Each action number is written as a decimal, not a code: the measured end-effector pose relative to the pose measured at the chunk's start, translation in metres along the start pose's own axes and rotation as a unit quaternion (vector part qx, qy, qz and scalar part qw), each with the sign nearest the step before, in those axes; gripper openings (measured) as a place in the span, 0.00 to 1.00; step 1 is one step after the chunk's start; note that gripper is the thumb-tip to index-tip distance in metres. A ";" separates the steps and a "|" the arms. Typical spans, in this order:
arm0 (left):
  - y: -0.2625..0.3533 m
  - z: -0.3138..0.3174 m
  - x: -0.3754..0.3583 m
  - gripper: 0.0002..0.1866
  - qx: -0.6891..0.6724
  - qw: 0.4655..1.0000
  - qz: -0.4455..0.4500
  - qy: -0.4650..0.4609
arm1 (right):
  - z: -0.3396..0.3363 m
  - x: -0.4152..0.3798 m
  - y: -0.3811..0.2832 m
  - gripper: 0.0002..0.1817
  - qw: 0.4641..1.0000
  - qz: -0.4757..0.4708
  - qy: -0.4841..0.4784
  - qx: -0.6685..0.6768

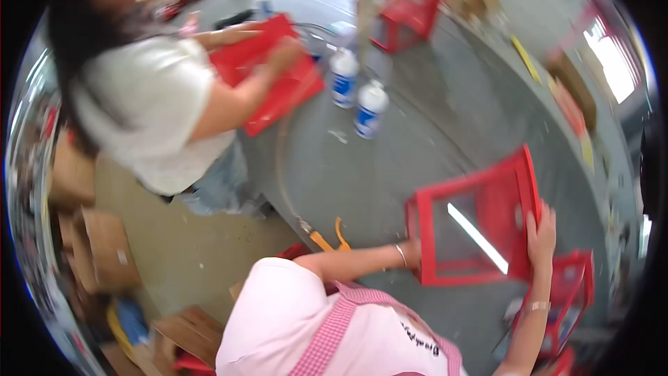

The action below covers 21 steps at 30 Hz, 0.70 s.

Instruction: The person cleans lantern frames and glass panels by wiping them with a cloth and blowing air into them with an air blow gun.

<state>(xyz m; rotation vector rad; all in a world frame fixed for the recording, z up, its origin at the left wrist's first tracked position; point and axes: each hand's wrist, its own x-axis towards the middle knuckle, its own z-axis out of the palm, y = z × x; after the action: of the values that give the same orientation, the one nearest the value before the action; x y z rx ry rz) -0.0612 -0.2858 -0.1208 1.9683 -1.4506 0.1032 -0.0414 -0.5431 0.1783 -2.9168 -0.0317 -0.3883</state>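
the left forearm stretched sideways, its hand (413,253) at the red frame's (426,237) left side, fingers too hidden to tell. the right hand (542,235), forearm raised, clamped the opposite rim. the frame was over the grey table (355,191), beyond it 2 bottles (371,110).

The frame (426,240), red and tapered, has a clear panel (470,237) crossed by a bright streak. It lies sideways over the table's near right part, its narrower end in the left hand (413,254), its wider rim in the right (543,237).
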 end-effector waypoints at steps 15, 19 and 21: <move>0.004 0.007 0.007 0.11 -0.141 0.970 -0.199 -0.024 | 0.040 0.110 -0.038 0.13 0.994 -0.026 0.075 -0.076; 0.006 0.003 0.001 0.10 -0.145 0.966 -0.212 -0.029 | 0.042 0.104 -0.050 0.15 0.991 -0.002 0.087 -0.104; 0.009 -0.001 0.003 0.09 -0.119 0.971 -0.203 -0.034 | 0.044 0.101 -0.052 0.14 0.988 0.002 0.100 -0.119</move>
<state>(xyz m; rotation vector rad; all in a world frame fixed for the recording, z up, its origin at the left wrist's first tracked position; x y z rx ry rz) -0.0674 -0.2893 -0.1149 2.0372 -1.0171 -0.3096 0.0650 -0.4842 0.1734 -3.0931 0.0547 -0.7289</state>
